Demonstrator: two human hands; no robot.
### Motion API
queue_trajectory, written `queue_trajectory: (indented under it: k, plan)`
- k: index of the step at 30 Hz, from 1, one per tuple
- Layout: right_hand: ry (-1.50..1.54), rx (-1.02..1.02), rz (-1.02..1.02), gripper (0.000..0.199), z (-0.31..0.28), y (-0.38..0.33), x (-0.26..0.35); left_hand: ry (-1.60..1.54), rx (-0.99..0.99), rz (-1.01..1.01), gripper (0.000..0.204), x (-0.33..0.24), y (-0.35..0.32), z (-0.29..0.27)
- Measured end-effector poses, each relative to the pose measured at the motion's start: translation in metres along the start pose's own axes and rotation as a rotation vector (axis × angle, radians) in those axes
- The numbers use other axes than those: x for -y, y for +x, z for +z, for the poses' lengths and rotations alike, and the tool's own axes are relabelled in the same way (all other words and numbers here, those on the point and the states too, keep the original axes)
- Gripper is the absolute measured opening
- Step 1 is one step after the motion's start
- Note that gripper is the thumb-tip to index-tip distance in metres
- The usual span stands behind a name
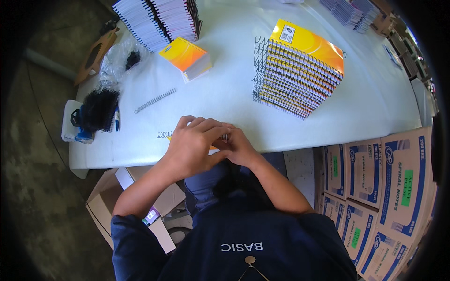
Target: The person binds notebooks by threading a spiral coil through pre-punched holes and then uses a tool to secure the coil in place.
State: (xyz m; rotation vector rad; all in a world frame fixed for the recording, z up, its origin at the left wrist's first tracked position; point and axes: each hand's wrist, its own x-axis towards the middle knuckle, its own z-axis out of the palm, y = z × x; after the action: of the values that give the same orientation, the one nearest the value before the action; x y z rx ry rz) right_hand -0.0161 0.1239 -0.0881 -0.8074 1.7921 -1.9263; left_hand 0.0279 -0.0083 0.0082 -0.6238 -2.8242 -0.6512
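Yellow notebook (213, 148), one, in two hands (193, 141)

I'm looking in on what seems to be a bookbinding workshop or packing area. On the long white table (229, 91) I see a tall pile of yellow spiral notebooks (300, 72), thick stacks of paper (161, 23) and a loose wire coil (155, 100). By the table's near right edge I make out piled cardboard cartons (360, 171); left of the table, a concrete-looking floor (40, 140).

I count my two hands (193, 144), one pad (213, 148) in them, one loose coil (155, 100), one yellow stack (300, 77), one orange stack (186, 57), at least six cartons (404, 187).
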Motion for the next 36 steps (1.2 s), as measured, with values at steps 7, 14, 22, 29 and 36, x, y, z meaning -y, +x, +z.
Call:
queue_trajectory:
  k: [7, 14, 22, 29, 36]
  plan:
    - [-0.148, 0.047, 0.030, 0.011, -0.002, -0.001, -0.003, 0.221, 0.030, 0.026, 0.019, 0.004, 0.001, 0.004]
    - [-0.131, -0.206, -0.333, 0.025, -0.024, -0.026, 0.050, 0.038, -0.189, 0.020, 0.038, -0.028, 0.031, -0.040]
    - [-0.033, -0.640, -0.987, 0.025, -0.131, -0.010, 0.171, -0.270, -0.769, 0.365, 0.035, -0.055, 0.146, -0.059]
    - [-0.229, -1.053, -0.618, 0.057, -0.132, 0.006, 0.160, -0.700, -0.957, 0.329, 0.029, -0.088, 0.199, -0.023]
    - [-0.210, -1.108, -0.443, 0.058, -0.138, 0.011, 0.127, -0.048, -0.562, 0.313, 0.028, -0.054, 0.188, 0.016]
